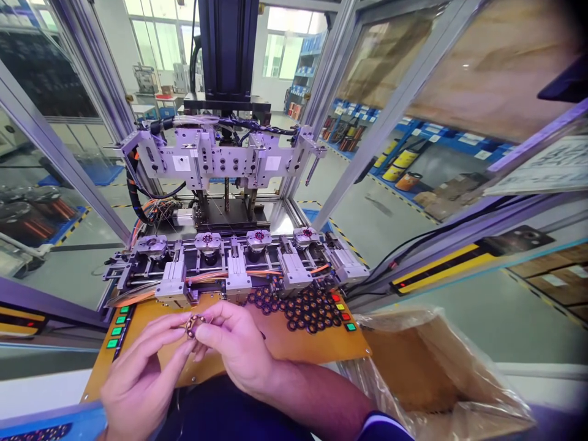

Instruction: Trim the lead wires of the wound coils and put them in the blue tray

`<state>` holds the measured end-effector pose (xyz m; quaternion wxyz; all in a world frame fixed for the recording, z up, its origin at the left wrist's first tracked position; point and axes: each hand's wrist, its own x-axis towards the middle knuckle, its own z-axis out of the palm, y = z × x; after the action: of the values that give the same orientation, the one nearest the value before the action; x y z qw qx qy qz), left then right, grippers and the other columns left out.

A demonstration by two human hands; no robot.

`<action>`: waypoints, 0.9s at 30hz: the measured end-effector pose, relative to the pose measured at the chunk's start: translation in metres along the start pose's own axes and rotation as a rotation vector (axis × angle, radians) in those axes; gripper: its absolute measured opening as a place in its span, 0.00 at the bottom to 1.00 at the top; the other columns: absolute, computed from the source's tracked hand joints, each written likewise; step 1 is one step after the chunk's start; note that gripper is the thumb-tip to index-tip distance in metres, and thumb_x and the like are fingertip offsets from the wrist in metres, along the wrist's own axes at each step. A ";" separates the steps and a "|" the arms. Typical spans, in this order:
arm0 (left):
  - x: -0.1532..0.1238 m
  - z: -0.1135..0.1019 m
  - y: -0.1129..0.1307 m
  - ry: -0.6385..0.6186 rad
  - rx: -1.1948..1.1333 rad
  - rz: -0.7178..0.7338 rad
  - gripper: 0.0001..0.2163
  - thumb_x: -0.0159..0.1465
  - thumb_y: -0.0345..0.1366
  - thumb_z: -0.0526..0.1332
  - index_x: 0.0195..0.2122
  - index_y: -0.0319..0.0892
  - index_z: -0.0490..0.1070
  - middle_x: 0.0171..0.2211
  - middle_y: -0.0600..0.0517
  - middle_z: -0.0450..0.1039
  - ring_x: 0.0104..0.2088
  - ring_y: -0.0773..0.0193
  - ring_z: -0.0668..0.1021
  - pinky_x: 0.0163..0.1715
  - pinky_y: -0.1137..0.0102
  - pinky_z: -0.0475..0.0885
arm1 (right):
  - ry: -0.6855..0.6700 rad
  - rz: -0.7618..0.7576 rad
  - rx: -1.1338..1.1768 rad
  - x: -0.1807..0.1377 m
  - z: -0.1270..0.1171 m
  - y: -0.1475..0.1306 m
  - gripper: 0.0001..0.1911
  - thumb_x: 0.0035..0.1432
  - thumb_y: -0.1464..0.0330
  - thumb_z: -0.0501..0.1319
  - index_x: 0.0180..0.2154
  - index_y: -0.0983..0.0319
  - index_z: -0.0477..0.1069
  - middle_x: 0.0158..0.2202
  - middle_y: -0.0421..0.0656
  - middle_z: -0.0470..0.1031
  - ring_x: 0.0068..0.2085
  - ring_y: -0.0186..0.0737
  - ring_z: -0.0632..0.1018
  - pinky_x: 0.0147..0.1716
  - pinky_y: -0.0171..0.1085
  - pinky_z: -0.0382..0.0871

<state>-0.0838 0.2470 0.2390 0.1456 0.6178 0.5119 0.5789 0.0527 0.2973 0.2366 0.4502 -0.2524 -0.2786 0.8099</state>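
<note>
My left hand (pixel 140 373) and my right hand (pixel 234 340) meet over the orange work panel (pixel 298 343), low in the head view. Both pinch one small ring-shaped copper-wound coil (pixel 193 324) between their fingertips. A pile of dark ring cores (pixel 298 306) lies on the panel just right of my right hand. Behind the panel runs a machine fixture with several round stations (pixel 229 251).
Green buttons (pixel 117 324) sit at the panel's left edge, red and green ones (pixel 344 309) at its right. A cardboard box lined with a plastic bag (pixel 427 373) stands to the right. A multi-head tool (pixel 220 153) hangs above the fixture inside a glass enclosure.
</note>
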 end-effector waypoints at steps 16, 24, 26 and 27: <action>0.002 -0.002 0.012 -0.037 -0.345 -0.145 0.19 0.57 0.21 0.68 0.44 0.52 0.72 0.45 0.59 0.83 0.48 0.65 0.83 0.51 0.73 0.77 | -0.128 0.009 -0.121 -0.002 -0.007 -0.012 0.21 0.45 0.56 0.74 0.33 0.66 0.75 0.25 0.41 0.79 0.24 0.33 0.79 0.24 0.32 0.76; 0.002 -0.014 0.003 -0.197 -0.187 0.124 0.27 0.56 0.15 0.64 0.54 0.45 0.70 0.51 0.53 0.80 0.51 0.65 0.81 0.57 0.72 0.74 | -0.182 0.221 -0.344 0.007 -0.004 -0.048 0.22 0.39 0.57 0.74 0.28 0.67 0.74 0.19 0.38 0.75 0.20 0.31 0.76 0.22 0.31 0.74; 0.001 -0.016 0.003 -0.206 -0.154 0.122 0.27 0.57 0.15 0.63 0.55 0.45 0.69 0.52 0.53 0.79 0.51 0.65 0.81 0.57 0.72 0.73 | -0.194 0.241 -0.358 0.007 -0.003 -0.047 0.23 0.38 0.55 0.75 0.27 0.67 0.73 0.19 0.38 0.75 0.20 0.31 0.76 0.22 0.31 0.74; 0.001 -0.016 0.003 -0.212 -0.138 0.119 0.26 0.57 0.16 0.63 0.55 0.45 0.69 0.52 0.53 0.79 0.52 0.65 0.81 0.57 0.73 0.73 | -0.200 0.248 -0.359 0.008 -0.003 -0.046 0.24 0.37 0.54 0.75 0.26 0.67 0.73 0.19 0.38 0.75 0.19 0.31 0.76 0.21 0.31 0.74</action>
<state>-0.0969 0.2396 0.2461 0.2065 0.6932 0.4152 0.5517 0.0779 0.3247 0.2645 0.2654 -0.2790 -0.4281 0.8176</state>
